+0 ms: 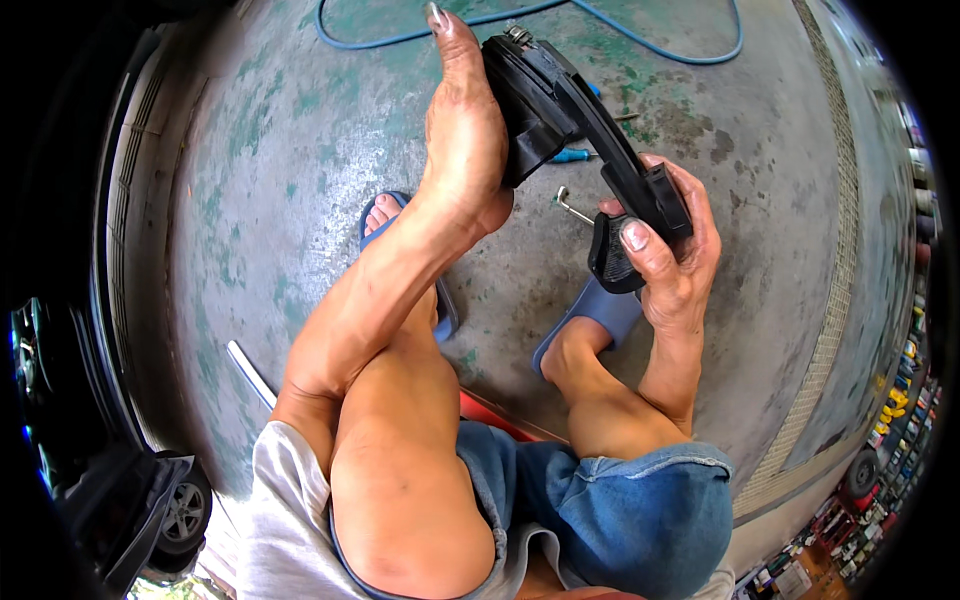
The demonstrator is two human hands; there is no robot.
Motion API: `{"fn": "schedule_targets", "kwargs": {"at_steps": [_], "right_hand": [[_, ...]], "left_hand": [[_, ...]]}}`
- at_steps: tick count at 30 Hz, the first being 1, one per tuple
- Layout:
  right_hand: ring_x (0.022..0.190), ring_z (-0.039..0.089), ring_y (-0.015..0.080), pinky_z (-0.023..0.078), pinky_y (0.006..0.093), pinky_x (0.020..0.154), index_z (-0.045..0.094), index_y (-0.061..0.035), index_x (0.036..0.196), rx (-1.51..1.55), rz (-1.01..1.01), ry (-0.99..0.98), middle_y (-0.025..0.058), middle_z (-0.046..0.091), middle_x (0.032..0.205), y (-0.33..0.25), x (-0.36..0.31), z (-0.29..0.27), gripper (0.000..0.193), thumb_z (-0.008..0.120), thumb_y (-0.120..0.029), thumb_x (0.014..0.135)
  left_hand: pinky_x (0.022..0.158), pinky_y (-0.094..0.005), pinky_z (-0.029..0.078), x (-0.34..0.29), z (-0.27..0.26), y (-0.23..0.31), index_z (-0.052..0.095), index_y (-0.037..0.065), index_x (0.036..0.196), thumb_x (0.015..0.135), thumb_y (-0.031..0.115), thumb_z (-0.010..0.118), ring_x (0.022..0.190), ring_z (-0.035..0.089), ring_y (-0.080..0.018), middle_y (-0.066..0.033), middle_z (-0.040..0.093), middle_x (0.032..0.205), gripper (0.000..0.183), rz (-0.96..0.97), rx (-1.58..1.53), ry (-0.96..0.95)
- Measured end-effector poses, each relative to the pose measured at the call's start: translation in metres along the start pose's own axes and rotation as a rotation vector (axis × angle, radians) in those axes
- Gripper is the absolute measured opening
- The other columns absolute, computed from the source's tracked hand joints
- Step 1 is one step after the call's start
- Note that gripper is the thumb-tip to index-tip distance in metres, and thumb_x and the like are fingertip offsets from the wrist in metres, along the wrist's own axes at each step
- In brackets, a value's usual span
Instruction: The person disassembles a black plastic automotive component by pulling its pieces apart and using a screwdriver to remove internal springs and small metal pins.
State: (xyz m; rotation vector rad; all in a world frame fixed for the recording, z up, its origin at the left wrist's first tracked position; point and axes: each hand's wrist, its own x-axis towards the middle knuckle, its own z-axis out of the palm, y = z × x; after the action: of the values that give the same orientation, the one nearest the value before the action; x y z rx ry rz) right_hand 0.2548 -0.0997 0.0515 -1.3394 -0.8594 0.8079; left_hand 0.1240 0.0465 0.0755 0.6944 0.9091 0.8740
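Between my two hands is a black pedal assembly (615, 135), tilted, with its bulky bracket end up and left and its long arm slanting down to the right. My left hand (468, 135) is closed around the bracket end; its thumb points up and the other fingers are hidden behind the part. My right hand (680, 255) grips the lower end of the arm, thumb in front by the ribbed pedal pad (612, 255). On the floor beyond lie a blue-handled screwdriver (572, 156) and a bent metal wrench (573, 207), partly covered by the pedal.
A blue hose (400, 42) curves across the far floor. To the left lies a pale tube (250, 372), near a dark car with its wheel (183, 512). A drain grate (835, 260) runs along the right, before crowded shelves (905, 400). My sandalled feet stand below the pedal.
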Motion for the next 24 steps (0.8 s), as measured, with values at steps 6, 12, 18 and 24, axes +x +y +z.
{"fn": "schedule_targets", "kwargs": {"at_steps": [6,12,18,24], "right_hand": [[0.095,0.070,0.0230,0.054,0.0328,0.089,0.052,0.0068,0.133,-0.021,0.103,-0.031,0.0195,0.065,0.118,-0.007,-0.001,-0.005,0.068,0.079,-0.021,0.078],[0.092,0.071,0.0228,0.057,0.0341,0.083,0.053,0.0064,0.132,-0.054,0.087,0.004,0.0178,0.066,0.113,-0.007,0.000,-0.010,0.069,0.079,-0.025,0.076],[0.091,0.071,0.0241,0.058,0.0347,0.082,0.053,0.0069,0.132,-0.010,0.095,0.007,0.0183,0.066,0.111,-0.003,-0.001,-0.009,0.071,0.080,-0.026,0.074],[0.094,0.071,0.0256,0.058,0.0358,0.083,0.052,0.0077,0.133,-0.023,0.077,-0.001,0.0188,0.065,0.111,0.000,-0.002,-0.012,0.072,0.080,-0.024,0.074]], "left_hand": [[0.083,-0.0388,0.059,0.001,-0.004,-0.001,0.067,0.007,0.105,0.098,0.074,0.031,0.083,0.072,-0.0204,-0.0095,0.073,0.094,0.076,-0.063,-0.018,0.010],[0.086,-0.0393,0.057,0.001,-0.003,0.008,0.064,0.006,0.108,0.099,0.074,0.029,0.089,0.070,-0.0238,-0.0111,0.072,0.097,0.077,-0.085,-0.089,-0.050],[0.080,-0.0331,0.056,0.003,-0.012,0.007,0.065,0.007,0.103,0.099,0.074,0.026,0.086,0.069,-0.0206,-0.0078,0.071,0.092,0.078,-0.046,-0.185,-0.135],[0.078,-0.0335,0.055,0.003,-0.010,0.010,0.064,0.007,0.105,0.098,0.076,0.028,0.084,0.068,-0.0195,-0.0066,0.069,0.094,0.078,0.013,-0.205,-0.005]]}}
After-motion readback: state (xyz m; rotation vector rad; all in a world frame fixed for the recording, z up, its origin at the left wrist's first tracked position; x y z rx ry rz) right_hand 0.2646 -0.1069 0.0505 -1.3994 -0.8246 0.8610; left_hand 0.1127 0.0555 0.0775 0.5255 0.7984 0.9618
